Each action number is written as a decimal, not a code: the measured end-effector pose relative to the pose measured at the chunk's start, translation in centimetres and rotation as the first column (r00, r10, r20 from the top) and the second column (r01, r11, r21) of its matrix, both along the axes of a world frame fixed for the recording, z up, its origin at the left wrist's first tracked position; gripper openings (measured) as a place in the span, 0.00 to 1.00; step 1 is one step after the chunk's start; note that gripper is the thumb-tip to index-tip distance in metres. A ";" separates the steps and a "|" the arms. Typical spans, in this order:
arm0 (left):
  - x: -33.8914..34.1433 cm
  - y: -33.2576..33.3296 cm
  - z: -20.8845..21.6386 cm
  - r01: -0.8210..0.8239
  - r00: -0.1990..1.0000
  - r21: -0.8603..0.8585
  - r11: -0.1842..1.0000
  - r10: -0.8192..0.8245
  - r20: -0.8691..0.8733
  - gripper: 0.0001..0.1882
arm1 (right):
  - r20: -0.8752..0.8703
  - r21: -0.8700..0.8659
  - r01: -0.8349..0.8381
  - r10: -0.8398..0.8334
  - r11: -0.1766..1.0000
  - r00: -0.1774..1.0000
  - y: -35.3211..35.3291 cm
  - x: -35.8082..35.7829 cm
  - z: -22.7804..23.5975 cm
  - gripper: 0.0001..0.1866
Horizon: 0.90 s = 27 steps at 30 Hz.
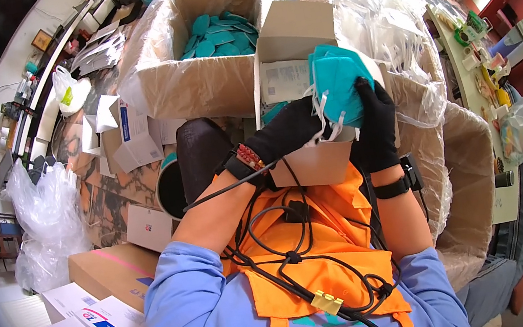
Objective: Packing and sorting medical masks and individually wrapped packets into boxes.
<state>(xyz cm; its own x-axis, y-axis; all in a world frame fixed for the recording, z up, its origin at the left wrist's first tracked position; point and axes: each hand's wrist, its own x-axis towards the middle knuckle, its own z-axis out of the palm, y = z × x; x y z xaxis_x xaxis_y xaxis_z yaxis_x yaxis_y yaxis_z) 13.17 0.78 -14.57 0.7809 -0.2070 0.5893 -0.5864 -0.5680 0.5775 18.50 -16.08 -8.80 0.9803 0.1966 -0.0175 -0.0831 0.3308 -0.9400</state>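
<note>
Standing open, a large brown cardboard box lined with clear plastic (189, 86) is the landmark. To the right of this lined box bulge translucent white plastic bags (383, 27); nearer the wearer than the box, an orange fabric apron (322, 249) covers the body. Left of the box and nearer the wearer slumps a crumpled clear plastic bag (46, 216). Just right of the box, a smaller white-and-brown cardboard carton (313, 168) stands with its flaps spread. Inside the lined box lies a loose heap of flat teal pieces (219, 38).

Right of the box — over the carton — two hands in black fabric gloves meet. The right hand (374, 123) has its fingers closed on the right edge of a stack of folded teal masks (336, 78), held tilted. The left hand (290, 129) reaches its lower left edge; the fingertips are partly hidden, so I cannot tell whether they grip. Thin white ear loops (322, 101) hang there.
</note>
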 end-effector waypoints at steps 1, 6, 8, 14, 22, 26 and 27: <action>-0.2 -0.1 0.5 0.005 1.000 -0.002 1.000 -0.005 0.001 0.09 | 0.053 -0.045 0.077 -0.075 0.996 0.996 -0.9 0.9 -0.5 0.13; -2.3 1.7 1.7 -0.193 0.835 0.234 0.953 0.285 -0.471 0.11 | 0.173 0.034 0.250 -0.252 0.968 0.952 -4.0 3.6 0.5 0.13; -2.9 2.4 1.2 -0.198 0.795 0.383 0.902 0.376 -0.476 0.16 | 0.216 0.051 0.226 -0.232 0.973 0.948 -4.7 4.0 1.6 0.14; -1.8 4.8 3.7 -0.130 0.846 -0.647 0.751 -0.257 -0.468 0.27 | 0.334 -0.109 0.146 -0.102 0.983 0.937 -5.0 3.2 4.9 0.14; -3.5 0.7 10.3 0.127 0.987 -0.766 0.630 -0.159 0.032 0.25 | 0.149 -0.037 -0.303 0.305 0.952 0.941 -0.4 -2.2 5.7 0.11; -4.0 -0.7 8.8 0.058 0.998 -0.895 0.443 -0.060 0.035 0.10 | 0.079 0.115 -0.230 0.222 0.966 0.972 0.0 -2.4 3.2 0.10; -4.1 -1.2 8.6 0.061 0.997 -0.892 0.447 -0.063 0.037 0.10 | 0.083 0.120 -0.228 0.220 0.966 0.972 0.1 -2.3 2.7 0.10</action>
